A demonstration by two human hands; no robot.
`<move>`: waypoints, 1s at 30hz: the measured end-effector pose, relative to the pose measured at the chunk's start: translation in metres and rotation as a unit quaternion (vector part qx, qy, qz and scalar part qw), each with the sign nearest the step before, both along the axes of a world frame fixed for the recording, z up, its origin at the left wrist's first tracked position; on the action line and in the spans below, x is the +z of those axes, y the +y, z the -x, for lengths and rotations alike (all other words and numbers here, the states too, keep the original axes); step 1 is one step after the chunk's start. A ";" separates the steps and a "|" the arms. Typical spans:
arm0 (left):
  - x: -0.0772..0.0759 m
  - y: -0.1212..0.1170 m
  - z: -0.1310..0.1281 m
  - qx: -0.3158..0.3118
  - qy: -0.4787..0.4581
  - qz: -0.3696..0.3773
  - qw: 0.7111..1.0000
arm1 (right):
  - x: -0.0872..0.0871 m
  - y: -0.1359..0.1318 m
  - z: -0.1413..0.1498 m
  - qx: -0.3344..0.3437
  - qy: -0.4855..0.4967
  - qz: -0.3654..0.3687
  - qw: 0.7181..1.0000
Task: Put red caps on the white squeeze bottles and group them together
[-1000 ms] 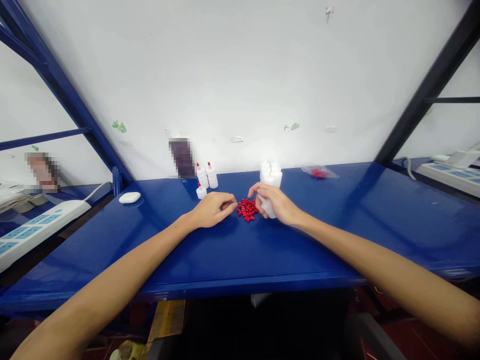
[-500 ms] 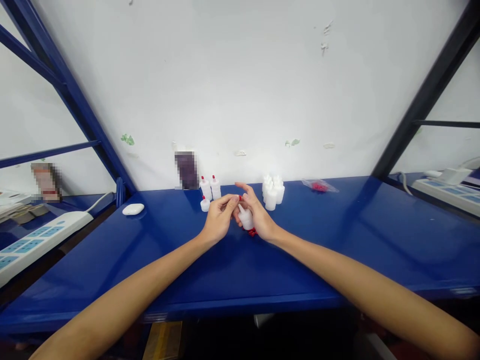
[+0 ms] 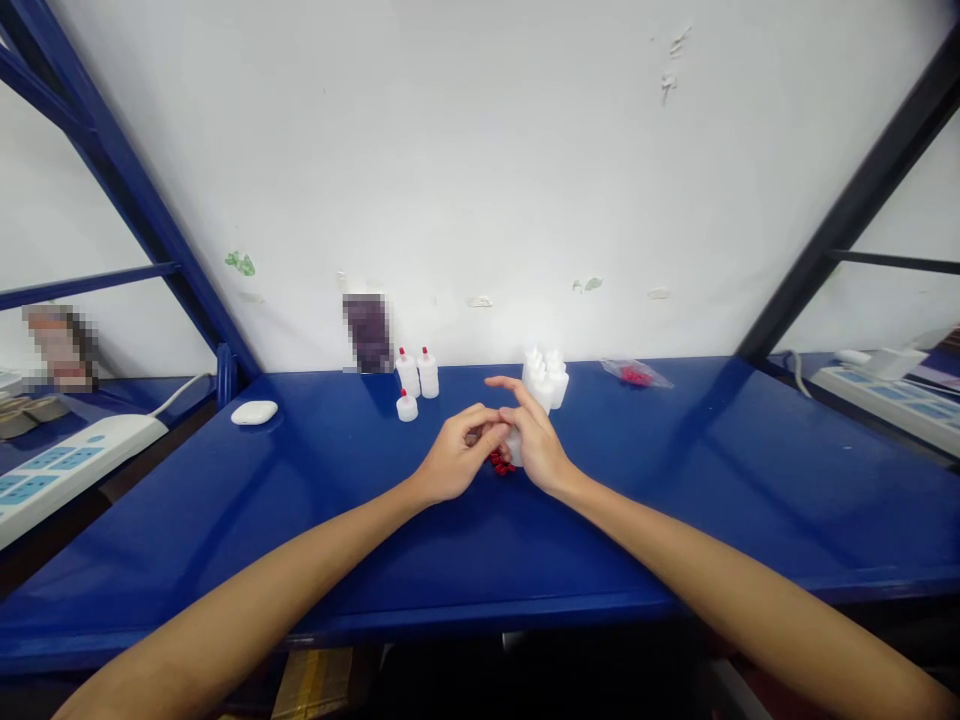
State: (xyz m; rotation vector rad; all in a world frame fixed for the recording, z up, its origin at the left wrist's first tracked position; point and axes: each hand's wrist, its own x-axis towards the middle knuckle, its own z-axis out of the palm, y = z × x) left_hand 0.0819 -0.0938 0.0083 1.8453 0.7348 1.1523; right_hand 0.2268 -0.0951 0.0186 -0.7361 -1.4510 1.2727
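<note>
Over the middle of the table my right hand (image 3: pixel 544 447) grips a small white squeeze bottle (image 3: pixel 515 448), its index finger stretched out past the others. My left hand (image 3: pixel 457 457) meets it at the bottle's tip, thumb and fingers pinched together. The red cap seen there a moment ago and the nozzle are now covered by the fingers. Just below, a small heap of red caps (image 3: pixel 502 464) lies on the table, partly hidden. To the left stand white bottles with red tips (image 3: pixel 428 373), one of them shorter (image 3: pixel 406 408). Behind my right hand several white bottles (image 3: pixel 551 383) stand close together.
On the blue table (image 3: pixel 360 560), a clear bag with red pieces (image 3: pixel 636 375) lies at the back right and a white rounded case (image 3: pixel 254 412) at the left. A blurred dark panel (image 3: pixel 367 333) leans on the wall. Power strips (image 3: pixel 82 465) lie beyond the frame posts.
Both hands have shifted slightly right and closed together over the bottle's tip. The red cap and nozzle, visible before, are now hidden. The bottle is more upright; the view has moved a little.
</note>
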 end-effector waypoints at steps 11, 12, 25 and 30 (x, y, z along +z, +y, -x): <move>0.004 0.006 0.009 0.082 0.024 -0.062 0.994 | -0.007 -0.004 -0.011 -0.042 -0.177 -0.174 0.968; 0.006 0.013 0.018 0.123 0.012 -0.084 0.989 | -0.006 -0.003 -0.013 -0.054 -0.192 -0.189 0.962; 0.003 0.073 0.128 0.358 0.238 -0.250 0.868 | 0.012 0.022 -0.043 -0.251 -0.098 -0.287 0.919; -0.006 0.079 0.129 0.320 0.280 -0.216 0.879 | 0.015 0.029 -0.052 -0.273 -0.050 -0.296 0.914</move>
